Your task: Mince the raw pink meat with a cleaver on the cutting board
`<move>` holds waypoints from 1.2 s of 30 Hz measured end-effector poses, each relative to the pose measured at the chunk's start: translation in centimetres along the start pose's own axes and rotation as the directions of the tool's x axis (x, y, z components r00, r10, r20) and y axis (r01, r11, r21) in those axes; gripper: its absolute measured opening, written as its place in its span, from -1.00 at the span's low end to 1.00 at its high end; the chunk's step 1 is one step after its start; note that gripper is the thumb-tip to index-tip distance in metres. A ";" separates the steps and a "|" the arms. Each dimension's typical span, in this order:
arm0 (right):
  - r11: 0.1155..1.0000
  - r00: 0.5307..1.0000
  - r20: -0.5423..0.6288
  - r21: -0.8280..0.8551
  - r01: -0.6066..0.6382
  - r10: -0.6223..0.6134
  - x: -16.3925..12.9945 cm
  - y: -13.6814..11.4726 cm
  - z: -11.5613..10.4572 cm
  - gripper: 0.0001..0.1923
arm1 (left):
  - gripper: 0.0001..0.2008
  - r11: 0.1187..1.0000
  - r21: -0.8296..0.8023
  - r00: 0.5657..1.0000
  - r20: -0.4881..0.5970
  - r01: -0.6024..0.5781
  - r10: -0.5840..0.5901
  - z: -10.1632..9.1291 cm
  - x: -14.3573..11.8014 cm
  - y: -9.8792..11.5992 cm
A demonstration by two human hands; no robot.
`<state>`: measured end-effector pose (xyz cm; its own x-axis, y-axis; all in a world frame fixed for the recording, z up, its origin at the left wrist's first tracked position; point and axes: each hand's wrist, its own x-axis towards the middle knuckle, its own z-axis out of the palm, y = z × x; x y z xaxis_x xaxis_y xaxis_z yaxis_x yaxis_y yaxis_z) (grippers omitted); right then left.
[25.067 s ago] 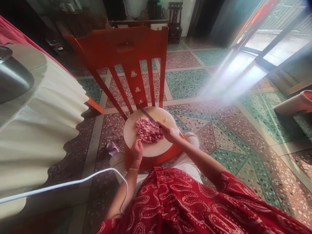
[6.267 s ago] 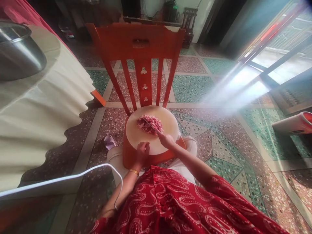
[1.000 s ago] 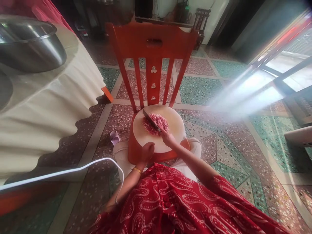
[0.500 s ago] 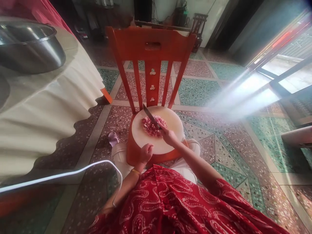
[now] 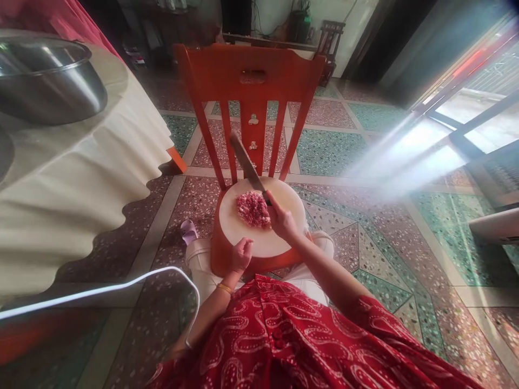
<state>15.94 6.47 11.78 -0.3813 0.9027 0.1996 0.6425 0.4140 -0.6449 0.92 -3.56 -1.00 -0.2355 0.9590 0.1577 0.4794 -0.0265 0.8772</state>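
My right hand (image 5: 283, 220) is closed round the handle of a kitchen knife (image 5: 249, 166). The long blade is raised, tilted up and away to the left, above the far part of a round cutting board (image 5: 284, 243). On that board lies a flat heap of chopped pinkish-red meat (image 5: 253, 209), just left of the knife hand. My left hand (image 5: 242, 255) is curled into a loose fist at the board's near edge, apart from the meat, and nothing shows in it.
The board rests on the seat of a reddish wooden chair (image 5: 253, 97), between my knees. At left, a large metal bowl (image 5: 60, 92) stands on a table with a pale cloth (image 5: 93, 173). A white cord (image 5: 121, 286) crosses near my left arm. A purple shoe (image 5: 188, 231) shows beside the chair.
The knife has risen from the meat, its blade now higher and steeper, and my right hand has come up with it. My left hand has hardly moved.
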 end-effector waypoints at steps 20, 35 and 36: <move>0.984 0.981 0.075 -0.027 -0.176 0.178 -3.5 2.5 -1.5 -0.53 | -0.82 0.996 0.087 0.998 -0.063 -0.013 0.018 -1.4 0.8 -1.7; 0.991 0.985 -0.112 0.038 -0.125 0.128 -3.5 2.8 -3.1 -0.49 | -0.71 0.958 0.119 0.960 -0.069 -0.261 0.270 -3.5 6.4 7.7; 0.989 0.986 -0.083 0.027 -0.145 0.146 -3.6 2.9 -2.9 -0.48 | -0.71 0.946 0.147 0.950 -0.076 -0.289 0.302 -3.2 7.0 7.8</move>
<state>21.07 4.78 11.37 -0.2269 0.9601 0.1634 0.6726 0.2758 -0.6867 0.29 2.08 8.36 -0.1430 0.8817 0.4496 0.6456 -0.2612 0.7176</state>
